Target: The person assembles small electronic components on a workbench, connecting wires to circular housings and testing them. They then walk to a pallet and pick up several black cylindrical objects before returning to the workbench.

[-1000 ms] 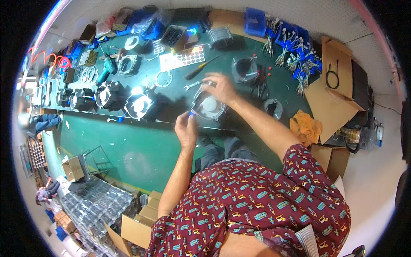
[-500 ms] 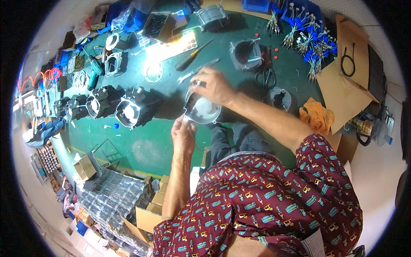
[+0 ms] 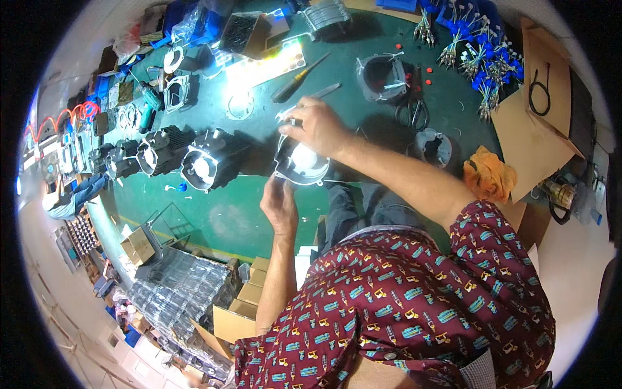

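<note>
Head view: the round grey housing (image 3: 302,170) is at the worktop's (image 3: 340,66) front edge, open face up, directly before the person, probably so both hands can reach its rim. The left hand (image 3: 280,206) has its fingertips bunched at the lower-left rim, seemingly steadying it from below; whether they pinch it I cannot tell. The right hand (image 3: 316,126) curls thumb and fingers together over the upper rim; what lies between them is hidden. Dark finned housings (image 3: 217,159) line the same edge leftward, apparently parked within reach. A gap before the nearest one leaves the left hand room sideways, and its wrist hangs beyond the edge. The screwdriver (image 3: 298,80) lies just beyond the right hand; scissors (image 3: 413,115) and a ring-shaped part (image 3: 443,150) flank the right forearm's far side.
</note>
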Motion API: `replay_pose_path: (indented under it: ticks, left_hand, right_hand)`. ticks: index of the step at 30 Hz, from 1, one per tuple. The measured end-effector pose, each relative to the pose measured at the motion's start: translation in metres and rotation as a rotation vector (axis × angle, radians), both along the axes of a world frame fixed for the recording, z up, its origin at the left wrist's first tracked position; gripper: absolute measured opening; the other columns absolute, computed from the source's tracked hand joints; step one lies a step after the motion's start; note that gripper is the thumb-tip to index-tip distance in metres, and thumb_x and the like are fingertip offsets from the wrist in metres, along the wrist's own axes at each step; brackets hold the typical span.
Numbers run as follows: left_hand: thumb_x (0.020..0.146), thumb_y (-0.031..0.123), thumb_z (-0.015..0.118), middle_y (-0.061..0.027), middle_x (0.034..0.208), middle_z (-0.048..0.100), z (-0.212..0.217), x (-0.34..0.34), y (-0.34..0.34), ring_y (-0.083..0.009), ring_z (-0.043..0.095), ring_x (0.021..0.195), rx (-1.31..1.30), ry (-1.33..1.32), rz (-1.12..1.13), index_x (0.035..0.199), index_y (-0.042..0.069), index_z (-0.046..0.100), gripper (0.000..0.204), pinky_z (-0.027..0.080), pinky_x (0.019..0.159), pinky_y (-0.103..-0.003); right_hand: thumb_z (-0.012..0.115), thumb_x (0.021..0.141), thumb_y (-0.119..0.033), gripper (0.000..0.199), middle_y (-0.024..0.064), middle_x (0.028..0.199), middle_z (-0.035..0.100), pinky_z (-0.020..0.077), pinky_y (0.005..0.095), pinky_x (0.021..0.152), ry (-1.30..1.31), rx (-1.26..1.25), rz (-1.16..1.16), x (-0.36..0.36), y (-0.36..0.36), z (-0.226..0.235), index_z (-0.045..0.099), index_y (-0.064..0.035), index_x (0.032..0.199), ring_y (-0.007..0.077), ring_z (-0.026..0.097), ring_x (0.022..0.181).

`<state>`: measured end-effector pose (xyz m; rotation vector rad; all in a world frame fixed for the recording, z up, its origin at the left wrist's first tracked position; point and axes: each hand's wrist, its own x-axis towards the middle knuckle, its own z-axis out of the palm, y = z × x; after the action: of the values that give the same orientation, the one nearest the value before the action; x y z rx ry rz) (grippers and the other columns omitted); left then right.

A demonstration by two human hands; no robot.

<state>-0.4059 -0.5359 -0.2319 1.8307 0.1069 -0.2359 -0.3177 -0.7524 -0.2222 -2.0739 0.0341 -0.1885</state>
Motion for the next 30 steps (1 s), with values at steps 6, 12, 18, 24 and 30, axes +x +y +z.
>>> replay_pose_path:
  ticks: [6,12,18,24,30]
  left_hand:
    - [0.1,0.007,0.064,-0.0069,0.096,0.068,-0.009,0.007,0.009,-0.0119,0.065,0.079,0.172,-0.091,-0.026,0.113,-0.005,0.062,0.018,0.057,0.067,-0.027]
    - [0.098,0.004,0.064,-0.0045,0.088,0.066,0.003,0.013,0.004,-0.0102,0.063,0.072,0.143,0.049,0.002,0.103,-0.003,0.063,0.009,0.056,0.062,-0.027]
    - [0.099,0.013,0.067,-0.0066,0.089,0.069,0.018,0.017,0.003,-0.0122,0.065,0.074,-0.124,0.209,0.059,0.104,-0.004,0.065,0.017,0.059,0.069,-0.03]
    - [0.1,0.009,0.063,-0.0049,0.082,0.065,0.023,0.018,-0.007,-0.0101,0.061,0.067,0.028,0.183,0.048,0.101,-0.004,0.06,0.013,0.056,0.061,-0.027]
    - [0.101,0.008,0.06,-0.0055,0.079,0.063,0.029,0.019,-0.012,-0.0101,0.06,0.064,0.16,0.188,0.028,0.098,-0.004,0.059,0.013,0.056,0.056,-0.027]
  right_hand:
    - [0.078,0.082,-0.033,0.026,0.0157,0.093,0.066,0.0518,0.0454,0.084,0.022,-0.023,-0.005,0.008,0.009,0.006,0.076,-0.0079,0.09,0.0338,0.064,0.096]
    - [0.079,0.082,-0.02,0.026,0.0164,0.095,0.067,0.0526,0.0409,0.08,-0.011,-0.059,0.031,0.008,0.006,0.009,0.076,-0.0014,0.099,0.0311,0.064,0.09]
    - [0.08,0.081,-0.019,0.024,0.0168,0.094,0.067,0.0524,0.0413,0.08,-0.044,-0.036,0.028,0.004,0.003,0.012,0.076,-0.0009,0.095,0.0316,0.064,0.089]
    - [0.08,0.08,-0.019,0.023,0.0161,0.092,0.066,0.0522,0.0413,0.081,-0.042,0.002,0.016,0.003,0.002,0.011,0.076,-0.0015,0.093,0.0321,0.064,0.09]
    - [0.081,0.079,-0.021,0.024,0.0152,0.092,0.067,0.0521,0.0413,0.084,-0.08,-0.051,0.001,-0.001,0.008,0.012,0.076,-0.0016,0.093,0.031,0.064,0.092]
